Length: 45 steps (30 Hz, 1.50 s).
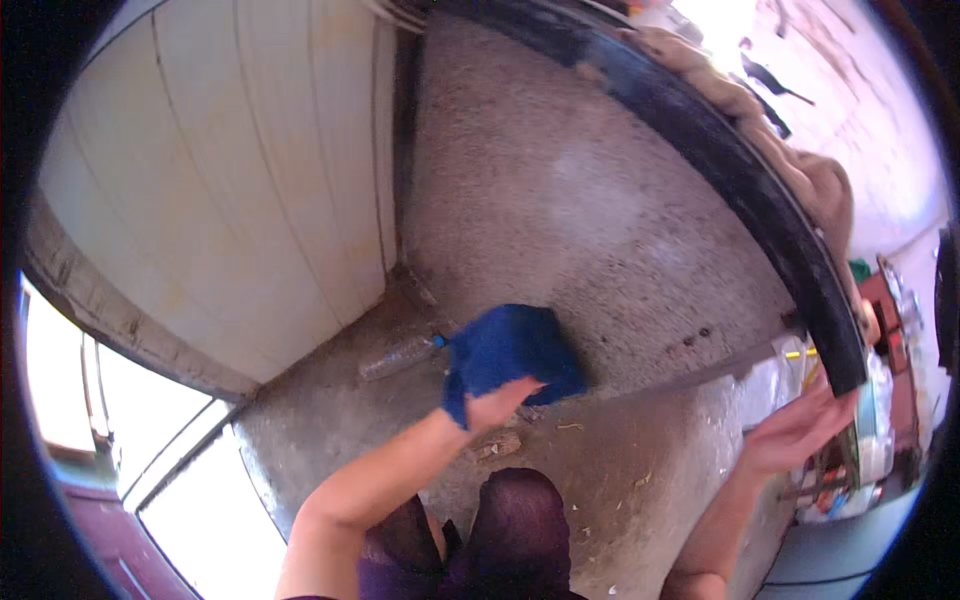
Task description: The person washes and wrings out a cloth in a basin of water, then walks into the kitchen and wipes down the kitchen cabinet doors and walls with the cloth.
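Observation:
My left hand (499, 405) grips a bunched blue cloth (517, 352), which hides most of the fingers. The cloth lies over the lower part of a large speckled stone-like panel (510, 172); blur leaves firm contact unclear. Along the panel's far side runs a thick black edge (720, 165), bent by the lens. My right hand (802, 431) is at the lower end of this black edge, its fingers partly hidden behind it. A clear plastic bottle (397, 358) with a blue cap lies on the floor, left of the cloth.
A grooved whitish panel (247, 172) stands at the left, meeting the speckled panel in a corner. Beige fabric (817, 180) hangs along the black edge. Small debris (499, 448) lies on the concrete floor (637, 442) before my knees. Plastic bags and shelved items (874, 442) crowd the right.

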{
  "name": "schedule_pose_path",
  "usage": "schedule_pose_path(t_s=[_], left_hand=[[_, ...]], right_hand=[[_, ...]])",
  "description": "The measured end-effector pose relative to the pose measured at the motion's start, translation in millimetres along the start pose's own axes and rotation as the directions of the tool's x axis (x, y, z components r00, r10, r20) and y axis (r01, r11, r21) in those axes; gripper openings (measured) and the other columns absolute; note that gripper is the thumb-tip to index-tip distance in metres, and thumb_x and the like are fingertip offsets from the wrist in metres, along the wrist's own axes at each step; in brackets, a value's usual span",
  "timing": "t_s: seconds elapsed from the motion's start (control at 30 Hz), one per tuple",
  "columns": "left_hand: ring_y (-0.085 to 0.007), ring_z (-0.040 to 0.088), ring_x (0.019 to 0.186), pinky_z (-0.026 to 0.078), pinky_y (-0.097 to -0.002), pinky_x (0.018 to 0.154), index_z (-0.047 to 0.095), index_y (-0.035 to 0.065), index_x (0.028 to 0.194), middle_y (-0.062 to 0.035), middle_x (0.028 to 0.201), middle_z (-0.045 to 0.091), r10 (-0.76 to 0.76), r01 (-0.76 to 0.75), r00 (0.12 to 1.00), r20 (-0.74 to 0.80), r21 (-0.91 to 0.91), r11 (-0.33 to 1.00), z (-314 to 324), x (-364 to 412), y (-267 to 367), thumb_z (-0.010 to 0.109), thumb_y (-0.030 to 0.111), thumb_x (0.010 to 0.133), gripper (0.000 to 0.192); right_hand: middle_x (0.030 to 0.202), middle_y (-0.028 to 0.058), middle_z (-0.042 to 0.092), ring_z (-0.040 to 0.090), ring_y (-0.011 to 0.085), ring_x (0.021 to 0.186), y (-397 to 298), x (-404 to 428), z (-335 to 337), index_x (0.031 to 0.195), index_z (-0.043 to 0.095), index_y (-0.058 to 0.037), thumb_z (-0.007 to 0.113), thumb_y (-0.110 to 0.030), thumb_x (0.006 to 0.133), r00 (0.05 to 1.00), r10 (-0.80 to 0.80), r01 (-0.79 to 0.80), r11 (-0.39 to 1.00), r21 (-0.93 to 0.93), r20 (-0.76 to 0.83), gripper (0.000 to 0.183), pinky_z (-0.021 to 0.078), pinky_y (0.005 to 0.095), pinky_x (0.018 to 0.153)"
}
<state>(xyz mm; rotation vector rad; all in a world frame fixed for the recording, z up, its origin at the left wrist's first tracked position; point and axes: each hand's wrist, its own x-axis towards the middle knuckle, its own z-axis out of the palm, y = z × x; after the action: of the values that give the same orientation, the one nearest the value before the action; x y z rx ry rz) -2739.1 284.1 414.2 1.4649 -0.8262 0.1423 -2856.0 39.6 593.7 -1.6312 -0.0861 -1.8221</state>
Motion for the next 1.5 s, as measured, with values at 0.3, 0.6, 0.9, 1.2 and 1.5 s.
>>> schedule_pose_path(t_s=[0.3, 0.6, 0.9, 1.2, 1.5], left_hand=[[-0.0345, 0.057, 0.111, 0.043, -0.0424, 0.098, 0.059, 0.0013, 0.116, -0.0201, 0.119, 0.060, -0.142, -0.192, 0.721, 0.679, 0.391, 0.900, 44.6, 22.5, 94.4, 0.065, 0.018, 0.079, 0.041], [-0.0260, 0.065, 0.098, 0.049, -0.0364, 0.085, 0.064, 0.0054, 0.110, -0.0157, 0.105, 0.067, -0.300, 0.301, 0.954, -0.017, 0.042, 0.953, 24.9, -8.2, 67.3, 0.061, 0.017, 0.088, 0.024], [-0.0119, 0.064, 0.084, 0.050, -0.0274, 0.076, 0.065, 0.0002, 0.101, -0.0052, 0.090, 0.068, -0.507, 0.501, 0.861, -0.047, -0.101, 0.859, 34.1, -36.2, 31.4, 0.057, 0.011, 0.091, 0.016], [-0.0142, 0.064, 0.085, 0.051, -0.0283, 0.075, 0.061, 0.0026, 0.111, -0.0095, 0.095, 0.068, -0.513, 0.497, 0.855, -0.081, -0.159, 0.853, 30.1, -43.1, -2.9, 0.059, 0.007, 0.086, 0.025], [-0.0145, 0.064, 0.086, 0.051, -0.0285, 0.076, 0.059, 0.0033, 0.115, -0.0091, 0.099, 0.065, -0.466, 0.463, 0.882, -0.069, -0.066, 0.884, 18.0, -49.9, 11.8, 0.059, 0.005, 0.086, 0.029]], right_hand=[[0.107, 0.0078, 0.065, 0.060, 0.0248, 0.096, -24.8, -169.7, -19.5, 0.123, 0.055, -0.0059, 0.044, -0.030, 0.096, -0.111, 0.847, -0.983, -0.171, 0.070, 0.520, 0.038, 0.0472, 0.0427, 0.087], [0.108, 0.0106, 0.065, 0.060, 0.0268, 0.103, -38.8, -80.9, -36.2, 0.109, 0.065, -0.0091, 0.047, -0.035, 0.092, 0.729, 0.424, 0.074, 0.732, -0.677, 0.538, 0.036, 0.0410, 0.0476, 0.099], [0.112, 0.0111, 0.064, 0.058, 0.0293, 0.106, -15.6, -25.0, 13.6, 0.110, 0.064, -0.0105, 0.051, -0.029, 0.089, 0.611, 0.548, 0.520, 0.266, -0.812, 0.571, 0.031, 0.0412, 0.0453, 0.097], [0.106, 0.0139, 0.063, 0.056, 0.0325, 0.103, 26.4, -107.0, 57.9, 0.100, 0.062, -0.0086, 0.054, -0.021, 0.082, 0.314, 0.358, 0.576, 0.665, -0.476, 0.879, 0.023, 0.0431, 0.0392, 0.093], [0.080, 0.0141, 0.062, 0.059, 0.0319, 0.079, 9.2, -113.0, -28.0, 0.079, 0.062, -0.0075, 0.059, -0.018, 0.076, 0.288, 0.836, 0.522, 0.272, -0.808, 0.467, 0.011, 0.0444, 0.0482, 0.072]])
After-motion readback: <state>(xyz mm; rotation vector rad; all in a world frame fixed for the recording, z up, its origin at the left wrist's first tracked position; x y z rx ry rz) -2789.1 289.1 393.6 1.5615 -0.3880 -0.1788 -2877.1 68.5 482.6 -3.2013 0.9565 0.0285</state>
